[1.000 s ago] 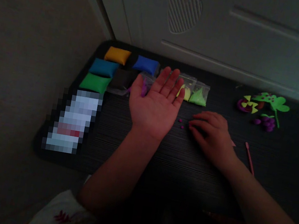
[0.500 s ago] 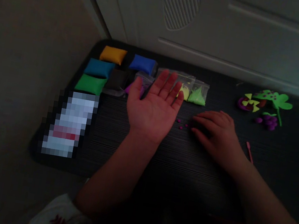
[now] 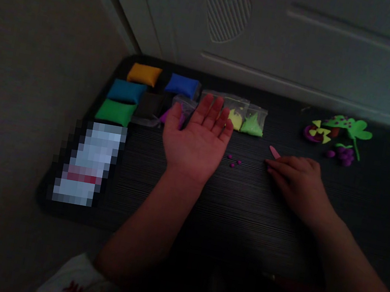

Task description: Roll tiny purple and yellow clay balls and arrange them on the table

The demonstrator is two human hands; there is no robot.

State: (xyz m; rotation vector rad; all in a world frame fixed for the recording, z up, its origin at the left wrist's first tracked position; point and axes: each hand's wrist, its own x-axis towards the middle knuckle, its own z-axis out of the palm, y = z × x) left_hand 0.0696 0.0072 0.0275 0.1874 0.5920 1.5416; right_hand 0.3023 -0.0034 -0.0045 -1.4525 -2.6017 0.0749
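Note:
My left hand (image 3: 197,144) is held palm up above the table, fingers spread, with nothing seen on it. Partly behind it lies a bag of purple clay (image 3: 170,116). My right hand (image 3: 295,185) rests low over the table, thumb and finger pinched at a small purple clay ball (image 3: 269,170). The tip of a pink modelling tool (image 3: 274,152) sticks out beyond its knuckles; the rest is hidden by the hand. Between the two hands, several tiny purple clay balls, such as this purple ball (image 3: 232,165), lie on the dark table (image 3: 229,206).
Clay packs in yellow-orange (image 3: 144,75), blue (image 3: 182,86), teal (image 3: 126,91) and green (image 3: 116,112) lie at the back left. A blurred-out phone (image 3: 89,163) sits in front. Bags of yellow (image 3: 234,120) and light green clay (image 3: 253,125) stand mid-back; clay figures (image 3: 343,153) lie right.
My right hand has shifted to the right, away from the tiny balls, with its fingertips pinched. The pink tip now shows beside it. My left hand stays palm up, almost unmoved.

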